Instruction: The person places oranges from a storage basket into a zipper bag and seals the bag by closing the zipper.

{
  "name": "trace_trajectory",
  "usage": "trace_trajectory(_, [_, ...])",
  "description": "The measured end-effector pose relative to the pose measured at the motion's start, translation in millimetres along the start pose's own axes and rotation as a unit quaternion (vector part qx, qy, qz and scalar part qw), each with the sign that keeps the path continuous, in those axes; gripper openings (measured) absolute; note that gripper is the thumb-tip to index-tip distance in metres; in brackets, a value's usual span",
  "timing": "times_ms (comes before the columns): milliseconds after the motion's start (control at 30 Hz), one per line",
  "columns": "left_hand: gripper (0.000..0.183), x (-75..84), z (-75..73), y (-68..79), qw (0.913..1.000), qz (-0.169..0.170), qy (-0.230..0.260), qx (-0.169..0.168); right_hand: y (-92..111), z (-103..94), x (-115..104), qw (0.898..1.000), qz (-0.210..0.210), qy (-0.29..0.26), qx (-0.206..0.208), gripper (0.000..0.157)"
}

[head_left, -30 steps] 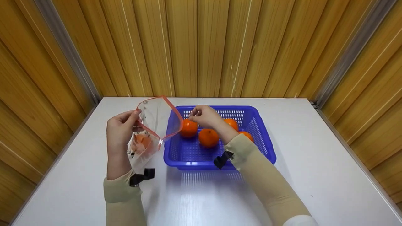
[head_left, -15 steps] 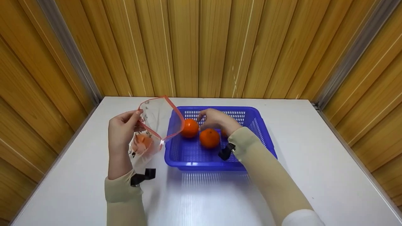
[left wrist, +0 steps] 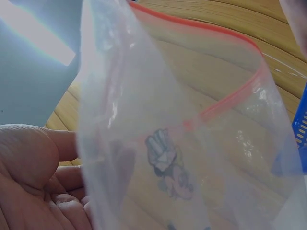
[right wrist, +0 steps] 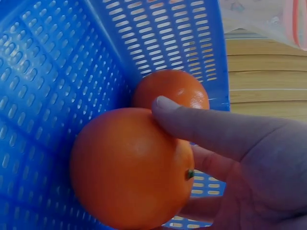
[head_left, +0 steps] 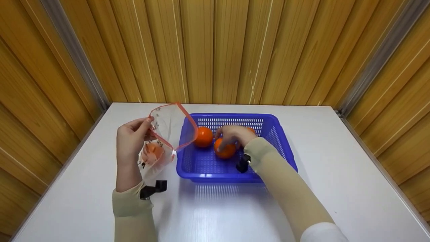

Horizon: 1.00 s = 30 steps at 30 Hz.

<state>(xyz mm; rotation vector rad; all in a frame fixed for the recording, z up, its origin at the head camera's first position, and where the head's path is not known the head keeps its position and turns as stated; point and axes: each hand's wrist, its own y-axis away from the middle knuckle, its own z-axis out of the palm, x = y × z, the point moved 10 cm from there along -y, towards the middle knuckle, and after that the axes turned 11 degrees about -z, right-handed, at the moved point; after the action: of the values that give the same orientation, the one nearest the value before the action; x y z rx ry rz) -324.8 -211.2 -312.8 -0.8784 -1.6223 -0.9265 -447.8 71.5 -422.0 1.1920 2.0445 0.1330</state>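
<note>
In the head view, my left hand (head_left: 130, 139) pinches the near rim of a clear plastic zip bag (head_left: 168, 126) with a red-edged mouth. The bag's mouth gapes; an orange shape (head_left: 153, 154) shows low in it, partly veiled by the film. My right hand (head_left: 237, 133) reaches into the blue basket (head_left: 215, 176) and grips an orange (head_left: 226, 152) there. From the right wrist, the thumb lies on top of this orange (right wrist: 129, 167), the other fingers partly hidden behind it. Another orange (head_left: 203, 137) sits left of it, against the bag side.
A further orange (head_left: 251, 130) is partly hidden behind my right wrist. The basket stands on a white table (head_left: 336, 161), with a wood-patterned wall (head_left: 228, 50) behind. The bag's right edge overlaps the basket's left rim.
My right hand has moved from above the left orange to the right and down onto the middle orange, taking hold of it. The left hand and bag stay nearly still.
</note>
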Motion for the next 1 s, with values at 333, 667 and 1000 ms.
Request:
trace_trajectory(333, [0.037, 0.3, 0.0, -0.7, 1.0000, 0.001, 0.001, 0.002, 4, -1.4, 0, 0.999, -0.005, -0.047, 0.018, 0.047])
trace_trajectory(667, [0.037, -2.6, 0.3, -2.1, 0.9998, -0.020, -0.006, 0.001, 17, -20.4, -11, 0.991, -0.046, -0.120, 0.041, 0.049])
trace_trajectory(1000, [0.037, -1.3, 1.2, -0.8, 0.9998, -0.016, -0.007, -0.003, 39, -51.7, -50, 0.959, -0.117, -0.235, 0.105, 0.053])
